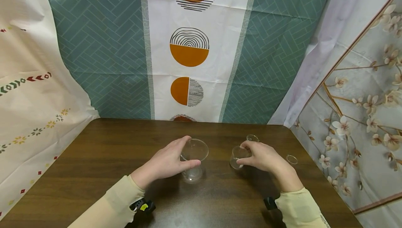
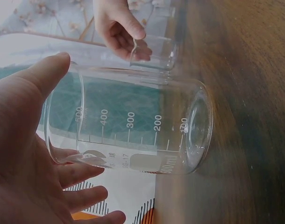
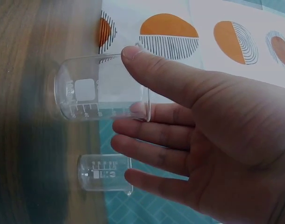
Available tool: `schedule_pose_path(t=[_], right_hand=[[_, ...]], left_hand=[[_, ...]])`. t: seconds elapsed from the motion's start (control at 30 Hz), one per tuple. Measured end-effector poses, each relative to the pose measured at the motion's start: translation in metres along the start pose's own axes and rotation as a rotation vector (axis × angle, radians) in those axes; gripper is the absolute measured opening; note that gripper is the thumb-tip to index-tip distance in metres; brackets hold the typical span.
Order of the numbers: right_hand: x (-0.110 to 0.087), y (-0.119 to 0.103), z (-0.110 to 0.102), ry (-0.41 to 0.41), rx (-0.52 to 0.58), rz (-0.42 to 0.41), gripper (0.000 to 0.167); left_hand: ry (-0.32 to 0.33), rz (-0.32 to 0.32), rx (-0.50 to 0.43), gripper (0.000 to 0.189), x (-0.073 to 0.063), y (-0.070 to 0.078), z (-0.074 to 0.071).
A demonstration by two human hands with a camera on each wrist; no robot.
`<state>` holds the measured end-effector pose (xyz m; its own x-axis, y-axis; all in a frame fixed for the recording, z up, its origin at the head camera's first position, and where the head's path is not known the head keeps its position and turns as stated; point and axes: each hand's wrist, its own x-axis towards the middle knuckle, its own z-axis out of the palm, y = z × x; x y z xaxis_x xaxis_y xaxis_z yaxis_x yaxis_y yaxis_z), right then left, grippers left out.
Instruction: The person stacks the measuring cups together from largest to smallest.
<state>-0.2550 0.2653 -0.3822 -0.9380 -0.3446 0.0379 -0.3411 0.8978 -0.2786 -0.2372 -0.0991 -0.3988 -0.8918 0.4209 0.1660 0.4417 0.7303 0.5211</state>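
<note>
A large clear glass beaker (image 1: 192, 174) stands upright on the table, with white graduation marks seen in the left wrist view. My left hand (image 1: 166, 160) holds it at the rim, thumb on the near side and index finger on the far side; the other fingers spread out behind the glass. To the right, my right hand (image 1: 262, 155) grips the rim of a smaller upright beaker (image 3: 93, 91) between thumb and index finger. Its remaining fingers stretch out past the glass. Another still smaller beaker (image 3: 105, 172) stands behind that hand.
A small glass vessel (image 1: 292, 159) stands right of my right hand, mostly showing its rim. The brown wooden table (image 1: 103, 144) meets a patterned teal and white cloth (image 1: 110, 46) at the back. Floral cloth (image 1: 364, 126) hangs along the right edge, cream cloth (image 1: 37, 92) along the left.
</note>
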Motion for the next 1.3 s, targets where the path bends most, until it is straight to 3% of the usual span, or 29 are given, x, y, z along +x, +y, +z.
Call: schedule_pose_path(t=[0.37, 0.7, 1.3], right_hand=[[0.0014, -0.0051, -0.0018, 0.034, 0.062, -0.023, 0.057], [-0.0014, -0.0053, -0.0015, 0.052, 0.104, -0.032, 0.061], [0.0028, -0.0094, 0.0012, 0.150, 0.203, -0.078, 0.061]], left_hand=[[0.013, 0.015, -0.001, 0.100, 0.0003, -0.0019, -0.0001], [0.010, 0.009, -0.012, 0.100, 0.0010, -0.0012, 0.0018], [0.015, 0.019, -0.014, 0.098, 0.0003, -0.0032, 0.0011]])
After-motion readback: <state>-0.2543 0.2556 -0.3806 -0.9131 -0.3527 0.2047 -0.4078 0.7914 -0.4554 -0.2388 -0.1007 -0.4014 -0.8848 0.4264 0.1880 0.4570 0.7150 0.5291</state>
